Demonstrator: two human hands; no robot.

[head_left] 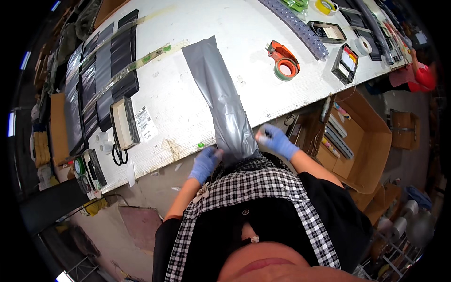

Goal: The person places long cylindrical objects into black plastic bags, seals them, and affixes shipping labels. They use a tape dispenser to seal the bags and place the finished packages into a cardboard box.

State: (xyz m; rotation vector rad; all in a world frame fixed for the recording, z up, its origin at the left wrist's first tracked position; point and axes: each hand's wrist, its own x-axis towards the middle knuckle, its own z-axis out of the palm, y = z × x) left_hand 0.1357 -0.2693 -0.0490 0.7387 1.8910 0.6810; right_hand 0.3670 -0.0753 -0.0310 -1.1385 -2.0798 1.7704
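Observation:
A long grey plastic mailing bag [230, 113] lies on the white table, its lower end hanging over the near edge against my apron. My left hand [205, 163], in a blue glove with bare fingertips, pinches the bag's left edge near that lower end. Beside the bag's right edge is my right hand [278, 139], gloved the same way. Its fingers are curled together, slightly blurred; whether they hold the bag's edge I cannot make out. An orange tape dispenser [285, 61] with a green-edged roll rests to the right of the bag.
Taped stacks of folded dark bags [123, 56] occupy the table's left, near an open box [124, 123], a label sheet [145, 123] and black scissors [120, 155]. Bubble wrap [300, 28] and small trays [346, 63] lie right. A carton [361, 164] with rolls stands below; another person [419, 75] is farther right.

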